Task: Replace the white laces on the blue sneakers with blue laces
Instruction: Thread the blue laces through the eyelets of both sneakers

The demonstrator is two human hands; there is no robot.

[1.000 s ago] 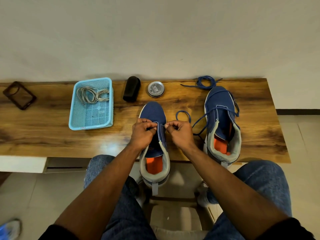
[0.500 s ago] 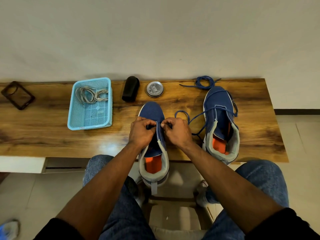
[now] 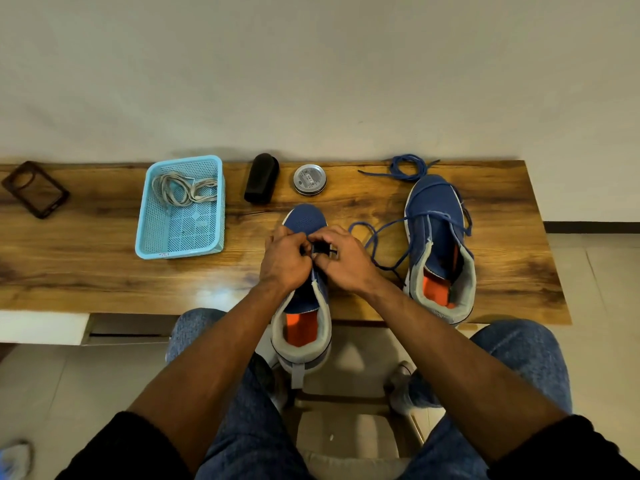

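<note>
Over sneaker point(image 3: 304, 220), hands point(image 3: 287, 258) now touching.

A single wide-angle view from the person's head looks forward and steeply down. It sits close above the lap, so both forearms run up from the lower edge to the middle of the frame. The wooden bench point(image 3: 104, 271) crosses the middle, bowed by the lens, with the wall point(image 3: 311, 71) above and the floor point(image 3: 69, 393) below.

Both hands point(image 3: 313, 258) on near blue sneaker point(image 3: 304, 271)
</note>
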